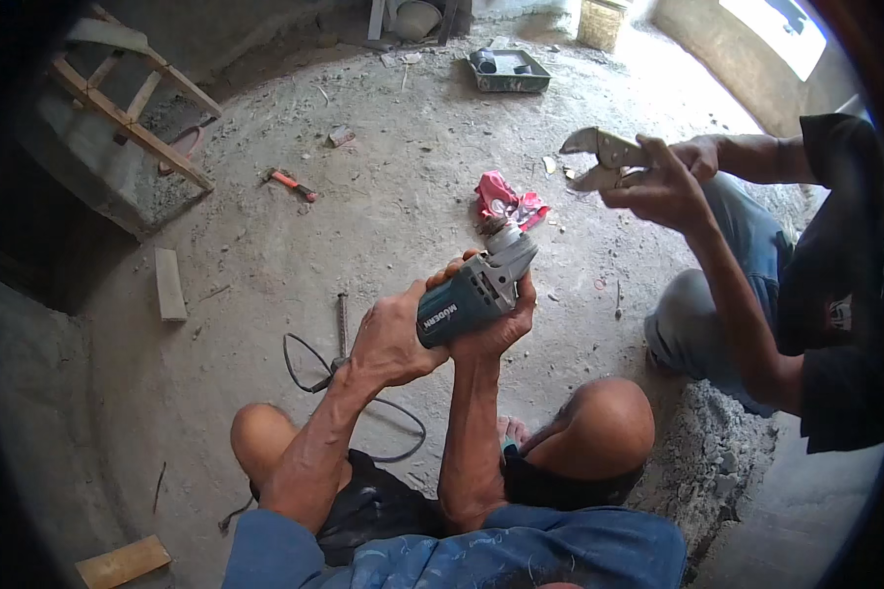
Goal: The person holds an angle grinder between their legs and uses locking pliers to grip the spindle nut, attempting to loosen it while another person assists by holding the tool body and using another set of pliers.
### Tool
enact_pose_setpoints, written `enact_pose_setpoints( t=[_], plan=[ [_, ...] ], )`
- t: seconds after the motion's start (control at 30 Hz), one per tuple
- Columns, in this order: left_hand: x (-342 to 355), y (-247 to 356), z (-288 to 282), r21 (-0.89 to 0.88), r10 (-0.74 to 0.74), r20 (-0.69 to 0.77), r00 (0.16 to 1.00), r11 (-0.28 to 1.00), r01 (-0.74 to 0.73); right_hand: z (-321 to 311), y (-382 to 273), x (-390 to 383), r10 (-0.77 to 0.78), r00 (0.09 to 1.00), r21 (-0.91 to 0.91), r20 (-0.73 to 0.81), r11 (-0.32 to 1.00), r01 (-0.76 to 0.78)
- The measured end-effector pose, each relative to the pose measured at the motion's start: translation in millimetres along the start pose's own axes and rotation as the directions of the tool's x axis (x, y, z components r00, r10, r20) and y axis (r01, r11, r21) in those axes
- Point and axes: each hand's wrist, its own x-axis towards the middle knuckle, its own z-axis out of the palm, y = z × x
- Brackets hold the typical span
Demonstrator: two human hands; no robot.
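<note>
Grinder [452, 312] sits slantwise between both hands above the floor [255, 240], its long axis running from the rear end at lower left to the grey head [511, 253] at upper right, away from the body. Closed round the casing from its right side, the right hand [506, 329] is nearer that head, while the left hand [388, 334] clasps the rear, some fingers hidden. Well apart, beyond and rightward, a co-worker's hand [663, 191] grips a metal plier-like tool [617, 150].
</note>
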Motion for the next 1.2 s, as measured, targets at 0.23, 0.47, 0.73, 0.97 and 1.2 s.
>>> enact_pose_setpoints(
  t=[0.23,0.47,0.73,0.97,1.2],
  plan=[
    [2,6,-1,0.003,0.028,0.016,0.999,1.0,-0.028,0,-5,-1,-0.014,1.0,-0.006,-0.025,1.0,0.013],
    [6,6,1,0.02,-0.023,0.071,0.997,1.0,0.021,-2,-7,1,-0.029,0.999,-0.014,-0.045,0.999,0.029],
    [6,5,0,-0.015,-0.038,0.078,0.996,0.999,0.039,-1,-4,2,-0.027,0.998,-0.004,-0.055,1.0,0.027],
    [5,5,2,-0.054,-0.005,0.053,0.999,0.999,0.008,-3,-4,2,-0.03,0.997,-0.004,-0.065,1.0,0.03],
    [4,3,3,-0.065,-0.003,0.053,0.999,0.998,0.007,0,-2,0,-0.021,0.997,0.015,-0.073,1.0,0.022]
  ],
)
